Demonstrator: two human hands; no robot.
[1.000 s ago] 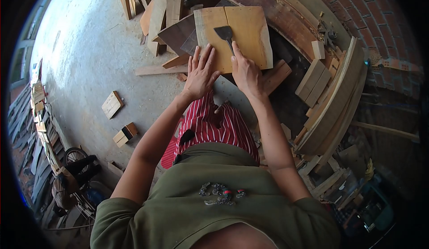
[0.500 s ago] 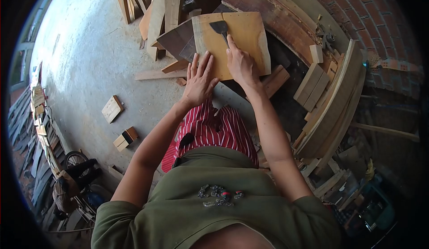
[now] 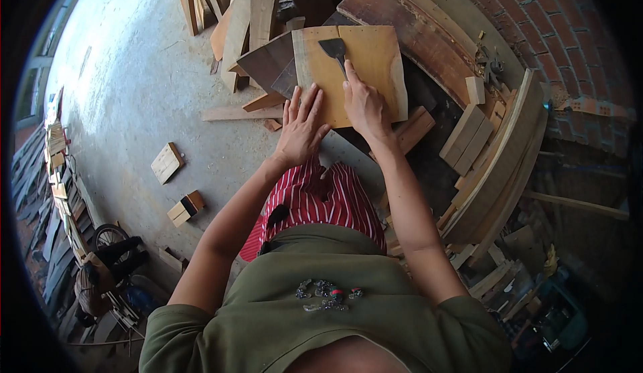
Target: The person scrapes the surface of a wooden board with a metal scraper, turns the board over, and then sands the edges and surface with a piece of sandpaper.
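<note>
Scraper point(image 3: 333, 48) slid up the board point(image 3: 376, 58) in curled right hand point(image 3: 368, 108).

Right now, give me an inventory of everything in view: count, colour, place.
Scraper: one, dark, on the panel
Panel: one, yellow-brown, ahead of the person
Dark board: one, brown, left of the panel
Long plank: one, reddish brown, upper right
Wood lengths: several, pale, top
Stacked planks: several, pale, right
Floor blocks: two, pale, one partly black, left
Strips: many, grey, far left
Wheel: one, dark, lower left
Brick wall: one, red-brown, upper right
Floor: one, grey, left
Lower corners: too dark to itemise
Shirt: one, green, worn
Trousers: one pair, red-and-white striped, worn
Left hand: one, fingers on the panel
Right hand: one, holding the scraper
</note>
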